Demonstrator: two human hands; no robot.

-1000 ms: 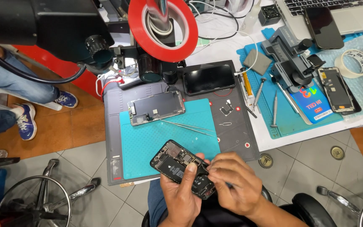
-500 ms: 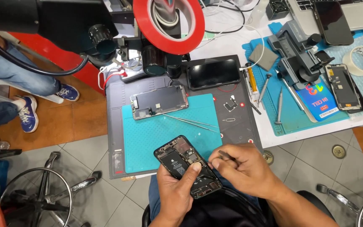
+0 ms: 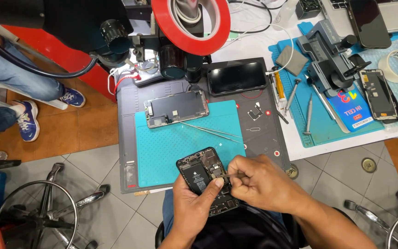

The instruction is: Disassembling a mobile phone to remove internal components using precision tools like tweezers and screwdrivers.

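The left hand (image 3: 194, 205) cradles an opened phone (image 3: 207, 180) from underneath, thumb pressed on its innards, held over the lap just off the near edge of the teal mat (image 3: 180, 143). The right hand (image 3: 261, 184) pinches a thin tool (image 3: 224, 175) with its tip inside the phone. A detached screen (image 3: 177, 108) and tweezers (image 3: 213, 131) lie further up the mat, leaving a decent bare patch between them and the hands.

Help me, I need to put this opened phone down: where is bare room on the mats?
Bare: teal mat between tweezers and opened phone, held by left hand; right hand works on it. Crowded: blue mat, with screwdrivers and clamp.
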